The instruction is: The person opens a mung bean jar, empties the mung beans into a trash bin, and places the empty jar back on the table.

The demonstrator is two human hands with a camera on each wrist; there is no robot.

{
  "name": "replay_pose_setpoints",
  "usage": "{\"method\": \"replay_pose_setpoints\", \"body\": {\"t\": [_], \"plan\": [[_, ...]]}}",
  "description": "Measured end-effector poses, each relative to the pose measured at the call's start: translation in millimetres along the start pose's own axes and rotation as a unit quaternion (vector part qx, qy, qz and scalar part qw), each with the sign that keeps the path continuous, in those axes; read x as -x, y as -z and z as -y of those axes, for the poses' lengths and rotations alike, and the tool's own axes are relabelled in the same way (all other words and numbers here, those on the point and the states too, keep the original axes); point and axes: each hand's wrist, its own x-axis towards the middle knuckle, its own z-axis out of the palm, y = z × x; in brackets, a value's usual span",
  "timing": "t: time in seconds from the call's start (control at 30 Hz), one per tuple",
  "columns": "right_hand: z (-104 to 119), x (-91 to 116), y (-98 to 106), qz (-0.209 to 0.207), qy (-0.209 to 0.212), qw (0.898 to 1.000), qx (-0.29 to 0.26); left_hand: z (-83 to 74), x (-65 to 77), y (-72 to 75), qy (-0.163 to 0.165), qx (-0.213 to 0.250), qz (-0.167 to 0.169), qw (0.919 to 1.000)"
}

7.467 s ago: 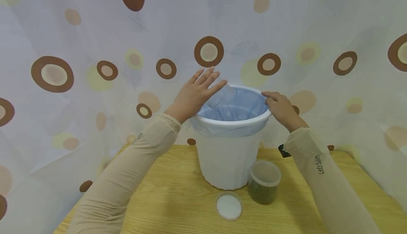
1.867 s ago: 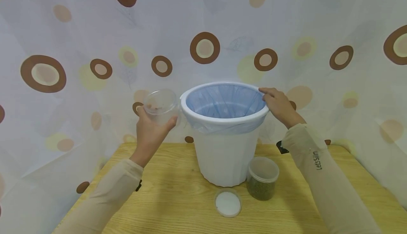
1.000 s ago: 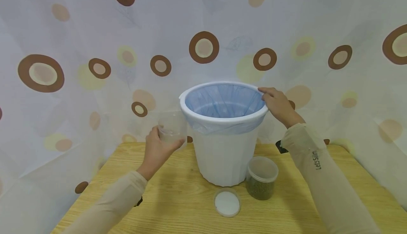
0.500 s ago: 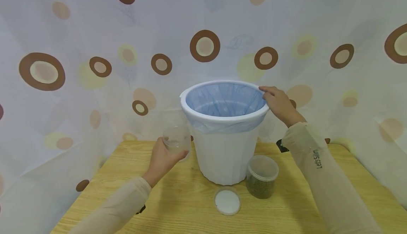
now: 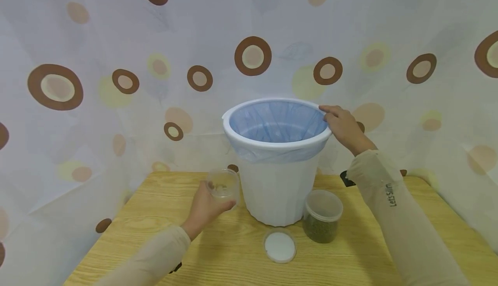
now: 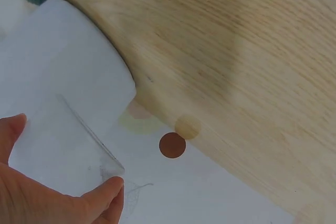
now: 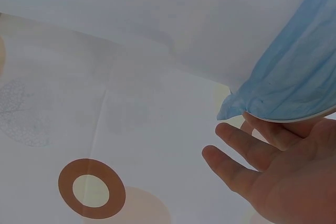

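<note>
Wood-grain table (image 5: 151,204), lined bin (image 5: 279,186), jar (image 5: 322,224), white disc (image 5: 279,247)

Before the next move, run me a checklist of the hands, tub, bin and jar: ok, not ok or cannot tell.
1. Left hand has its grip on the clear tub: ok, thumb and fingers around its side.
2. Tub resting on the table: cannot tell; no view settles whether its base touches.
3. Right hand free: not ok; it holds the rim of the white bin.
4. Blue liner folded over the rim: ok along the front; the far outside is hidden.
5. Jar with green contents upright: ok, beside the bin.
6. White disc away from both hands: ok, flat on the table.
</note>
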Motion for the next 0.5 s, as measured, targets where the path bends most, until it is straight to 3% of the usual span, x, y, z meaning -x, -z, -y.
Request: {"method": "replay_pose_setpoints", "body": {"t": [0.5], "plan": [[-3,-2,-1,-0.006,0.011,1.0,0.0,13.9,19.5,-17.1,0.023,-0.016,0.047,0.9985]]}}
